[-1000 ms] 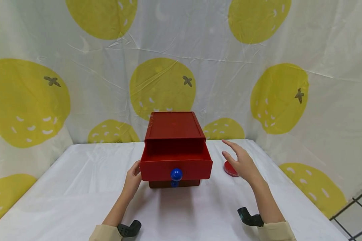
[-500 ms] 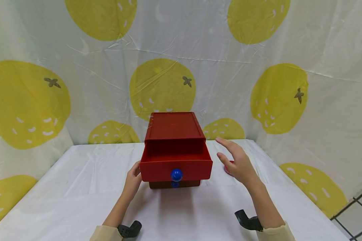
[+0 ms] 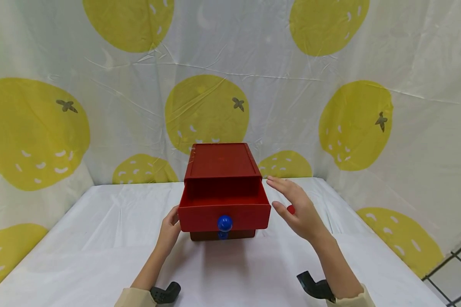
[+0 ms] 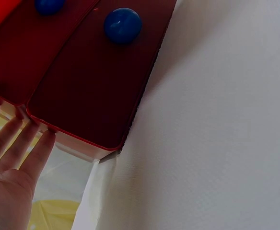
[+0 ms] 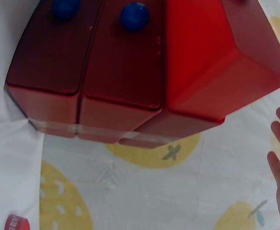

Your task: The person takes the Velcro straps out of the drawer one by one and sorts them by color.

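Chest: one, red [image 3: 223,160], mid-table, with three drawers stacked. Top drawer [image 3: 203,218]: pulled out toward the near side, red inner walls on view, round blue knob [image 3: 225,223] on the front. Middle drawer [image 5: 123,64] and bottom drawer [image 5: 45,55]: both pushed in, fronts dark red, each with a blue knob of its own.

Left hand [image 3: 170,228]: at the left side of the chest, near its front; fingers extended, fingertips against the side wall, touching without any grasp.

Right hand [image 3: 302,214]: released, fingers and thumb spread loosely, raised just beside the right side of the top drawer and apart from it.

Small round red item [image 5: 17,223]: one, pale lettering on its edge, on the table right of the chest; mostly hidden behind the right hand in the head view.

Worn: black bracket [image 3: 166,293] at the left wrist, another at the right; beige sleeves [image 3: 135,297].

Setting: white cloth [image 3: 119,243] over the table; far side, pale curtain [image 3: 276,106] printed with yellow fruit; far right, grey-lined tiles [image 3: 459,273].
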`<state>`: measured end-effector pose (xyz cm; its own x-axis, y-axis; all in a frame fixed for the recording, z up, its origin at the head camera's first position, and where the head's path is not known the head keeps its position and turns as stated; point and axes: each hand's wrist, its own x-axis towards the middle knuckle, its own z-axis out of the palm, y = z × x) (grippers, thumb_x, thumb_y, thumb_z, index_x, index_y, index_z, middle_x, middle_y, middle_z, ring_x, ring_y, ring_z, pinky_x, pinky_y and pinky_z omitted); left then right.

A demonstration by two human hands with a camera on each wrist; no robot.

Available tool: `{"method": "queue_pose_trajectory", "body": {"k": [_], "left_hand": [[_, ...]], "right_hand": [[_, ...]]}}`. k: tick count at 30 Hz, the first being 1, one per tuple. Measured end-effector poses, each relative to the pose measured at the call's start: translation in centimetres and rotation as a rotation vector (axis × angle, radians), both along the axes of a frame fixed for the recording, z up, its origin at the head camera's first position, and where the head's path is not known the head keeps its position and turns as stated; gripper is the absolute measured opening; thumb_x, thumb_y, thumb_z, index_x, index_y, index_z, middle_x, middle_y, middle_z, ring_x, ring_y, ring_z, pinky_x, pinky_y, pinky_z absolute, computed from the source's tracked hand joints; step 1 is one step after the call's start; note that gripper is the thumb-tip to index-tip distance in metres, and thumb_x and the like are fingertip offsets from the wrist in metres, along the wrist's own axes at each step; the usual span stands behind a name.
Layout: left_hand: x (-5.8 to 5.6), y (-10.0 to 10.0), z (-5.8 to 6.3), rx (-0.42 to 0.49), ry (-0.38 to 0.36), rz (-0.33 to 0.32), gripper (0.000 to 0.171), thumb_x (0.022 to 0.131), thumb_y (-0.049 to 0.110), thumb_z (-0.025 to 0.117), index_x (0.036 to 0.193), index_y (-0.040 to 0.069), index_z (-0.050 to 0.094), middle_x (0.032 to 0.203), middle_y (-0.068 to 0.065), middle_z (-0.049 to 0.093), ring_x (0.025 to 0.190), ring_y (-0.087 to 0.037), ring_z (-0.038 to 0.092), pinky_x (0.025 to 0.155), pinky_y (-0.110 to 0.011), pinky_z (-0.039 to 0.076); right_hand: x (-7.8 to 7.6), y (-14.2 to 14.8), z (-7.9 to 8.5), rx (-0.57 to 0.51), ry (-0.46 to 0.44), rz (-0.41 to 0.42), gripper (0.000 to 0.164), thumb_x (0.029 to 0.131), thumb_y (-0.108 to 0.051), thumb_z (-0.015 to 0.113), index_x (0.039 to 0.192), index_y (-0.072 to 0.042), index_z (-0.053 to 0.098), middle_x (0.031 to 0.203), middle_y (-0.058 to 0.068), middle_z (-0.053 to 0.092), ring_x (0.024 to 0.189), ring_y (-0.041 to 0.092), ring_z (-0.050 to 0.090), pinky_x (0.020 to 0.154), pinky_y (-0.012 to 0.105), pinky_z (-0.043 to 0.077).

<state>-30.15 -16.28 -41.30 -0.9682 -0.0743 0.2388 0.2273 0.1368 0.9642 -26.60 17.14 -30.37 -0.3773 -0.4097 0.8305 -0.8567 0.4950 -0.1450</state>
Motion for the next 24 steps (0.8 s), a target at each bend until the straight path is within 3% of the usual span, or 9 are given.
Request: {"method": "queue_pose_trajectory", "body": {"k": [5,8,15,24], "left_hand": [[0.1,0.1,0.2,0.001,0.006,-0.005,0.044,0.089,0.013,0.052,0.132,0.009,0.044,0.134,-0.014,0.048,0.124,-0.03,0.045,0.095,-0.04,0.046],[0.1,0.1,0.1,0.003,0.005,-0.009,0.044,0.089,0.013,0.052,0.132,0.009,0.044,0.134,-0.014,0.048,0.125,-0.03,0.045,0.097,-0.042,0.044],[0.0,0.1,-0.2,-0.001,0.001,-0.006,0.044,0.089,0.014,0.052,0.132,0.009,0.044,0.134,-0.013,0.048,0.125,-0.029,0.044,0.098,-0.045,0.043],[0.0,0.0,-0.1,0.008,0.002,-0.017,0.043,0.089,0.013,0.051,0.131,0.009,0.044,0.134,-0.013,0.048,0.125,-0.029,0.045,0.098,-0.043,0.043]], "right_hand": [[0.3,-1.0,0.1,-0.001,0.11,0.092,0.044,0.093,-0.034,0.048,0.126,-0.006,0.052,0.13,0.007,0.052,0.122,0.016,0.044,0.106,0.018,0.029],[0.0,-1.7,-0.2,0.004,0.197,0.124,0.045,0.093,-0.036,0.046,0.124,-0.004,0.054,0.129,0.01,0.053,0.122,0.017,0.045,0.108,0.021,0.029],[-0.7,-2.9,-1.5,0.017,0.335,0.138,0.044,0.091,-0.035,0.05,0.121,-0.003,0.056,0.126,0.015,0.053,0.124,0.018,0.044,0.11,0.026,0.028],[-1.8,-3.7,-2.7,0.076,0.592,0.099,0.038,0.087,-0.033,0.056,0.114,-0.007,0.061,0.128,0.015,0.053,0.117,0.028,0.049,0.109,0.036,0.031]]}}
